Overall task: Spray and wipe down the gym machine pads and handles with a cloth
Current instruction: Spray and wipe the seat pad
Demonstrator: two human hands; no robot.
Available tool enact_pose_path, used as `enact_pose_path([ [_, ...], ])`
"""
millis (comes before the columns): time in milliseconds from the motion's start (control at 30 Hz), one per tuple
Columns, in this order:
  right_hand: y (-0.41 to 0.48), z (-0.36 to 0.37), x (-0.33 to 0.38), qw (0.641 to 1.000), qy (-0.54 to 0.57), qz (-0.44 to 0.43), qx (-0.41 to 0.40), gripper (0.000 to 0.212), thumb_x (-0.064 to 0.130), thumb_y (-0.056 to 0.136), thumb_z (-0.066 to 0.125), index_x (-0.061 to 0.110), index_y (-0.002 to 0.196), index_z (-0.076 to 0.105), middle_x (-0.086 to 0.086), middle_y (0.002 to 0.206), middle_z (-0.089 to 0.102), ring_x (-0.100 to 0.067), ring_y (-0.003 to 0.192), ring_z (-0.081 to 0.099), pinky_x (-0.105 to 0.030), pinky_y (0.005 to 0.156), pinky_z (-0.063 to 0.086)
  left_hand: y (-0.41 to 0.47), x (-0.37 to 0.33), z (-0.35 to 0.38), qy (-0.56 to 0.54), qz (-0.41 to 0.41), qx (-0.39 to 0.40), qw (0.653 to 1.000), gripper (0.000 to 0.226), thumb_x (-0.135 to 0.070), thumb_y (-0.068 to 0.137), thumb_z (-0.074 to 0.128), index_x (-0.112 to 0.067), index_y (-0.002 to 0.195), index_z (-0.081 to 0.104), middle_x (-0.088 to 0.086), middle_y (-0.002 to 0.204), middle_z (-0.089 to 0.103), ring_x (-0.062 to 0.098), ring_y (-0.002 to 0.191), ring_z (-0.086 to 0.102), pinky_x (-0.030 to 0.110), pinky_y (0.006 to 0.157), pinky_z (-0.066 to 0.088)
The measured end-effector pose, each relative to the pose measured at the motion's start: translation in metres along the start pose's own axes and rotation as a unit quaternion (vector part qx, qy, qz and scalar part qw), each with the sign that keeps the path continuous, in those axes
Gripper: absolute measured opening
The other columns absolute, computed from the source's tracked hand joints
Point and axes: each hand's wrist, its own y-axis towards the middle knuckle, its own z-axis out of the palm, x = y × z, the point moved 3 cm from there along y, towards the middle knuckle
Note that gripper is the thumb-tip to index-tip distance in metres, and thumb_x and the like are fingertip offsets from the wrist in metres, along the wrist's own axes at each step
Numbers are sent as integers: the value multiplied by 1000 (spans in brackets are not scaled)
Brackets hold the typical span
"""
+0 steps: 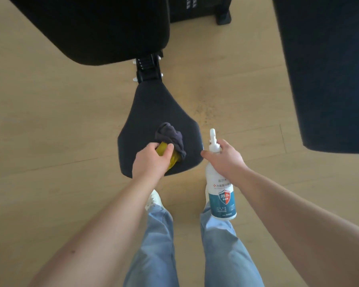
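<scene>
A dark, fan-shaped seat pad (151, 108) of the gym machine lies below me at centre. My left hand (151, 160) presses a bunched cloth (170, 139), grey on one side and yellow on the other, onto the near part of that pad. My right hand (224, 158) grips the neck of a white spray bottle (220, 195) with a blue label, held upright just right of the pad's edge, nozzle pointing away from me. A larger black back pad (95, 27) rises at top left.
The black hinge bracket (148, 67) joins seat and back pad. Another dark pad (327, 69) fills the upper right. A black machine frame foot (223, 17) stands at top centre. Light wooden floor (50, 131) surrounds everything; my jeans and a white shoe (153, 199) are below.
</scene>
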Motion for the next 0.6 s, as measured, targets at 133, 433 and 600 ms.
enact_pose_path([
  [133,3,-1,-4,1000,16,-9,8,31,45,92,69,37,112,47,3,97,66,-18,85,66,-35,70,53,-3,-29,-1,-36,158,51,986,23,-37,95,63,-17,105,68,-1,108,60,14,92,56,23,75,39],
  [433,8,-6,-16,999,28,1,17,32,44,92,69,36,117,50,3,96,66,-16,82,65,-30,63,48,2,-26,12,215,205,-56,953,44,-38,93,63,-28,133,49,5,140,46,31,129,46,50,100,45],
  [600,16,-2,-17,1000,26,6,4,32,45,91,70,35,115,52,3,96,66,-15,81,65,-29,60,45,-9,-24,50,273,317,-72,906,46,-35,99,55,-29,145,51,8,159,37,39,146,30,60,111,30],
])
